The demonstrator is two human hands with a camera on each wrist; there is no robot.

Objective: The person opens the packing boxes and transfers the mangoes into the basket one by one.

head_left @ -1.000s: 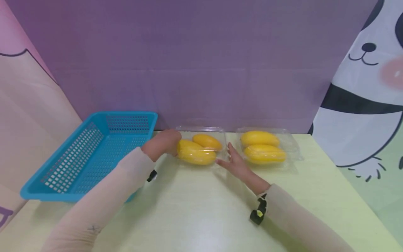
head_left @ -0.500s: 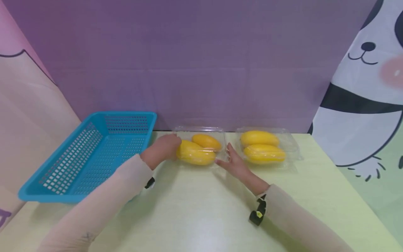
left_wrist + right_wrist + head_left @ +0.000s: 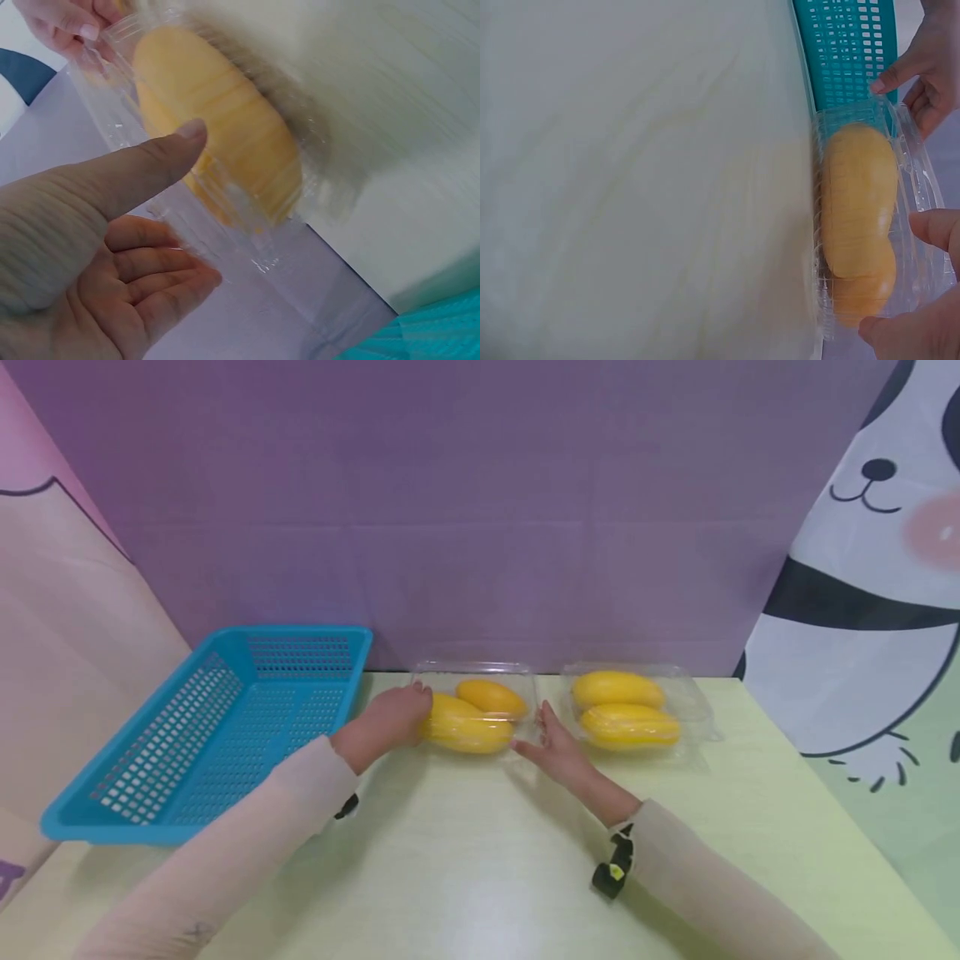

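Note:
A clear plastic clamshell box (image 3: 472, 668) with two yellow mangoes (image 3: 471, 724) inside lies between my hands near the back of the table. My left hand (image 3: 388, 717) holds the box's left end, thumb in front and fingers toward the back. In the left wrist view the thumb (image 3: 150, 165) overlaps the box, and the fingertips reach its plastic edge. My right hand (image 3: 564, 756) grips the opposite end between its thumb and fingers. In the right wrist view its thumb (image 3: 877, 330) is at the corner beside a mango (image 3: 859, 195).
A blue perforated basket (image 3: 210, 831) stands at the left, its rim just beside my left arm. Right of my right hand sits another clear box (image 3: 693, 702) with two mangoes (image 3: 630, 727). A purple cloth (image 3: 465, 527) rises behind the table (image 3: 465, 860).
My left hand has shifted slightly toward me and left along the box's end, uncovering its back left corner. The right hand and the mangoes have stayed nearly in place.

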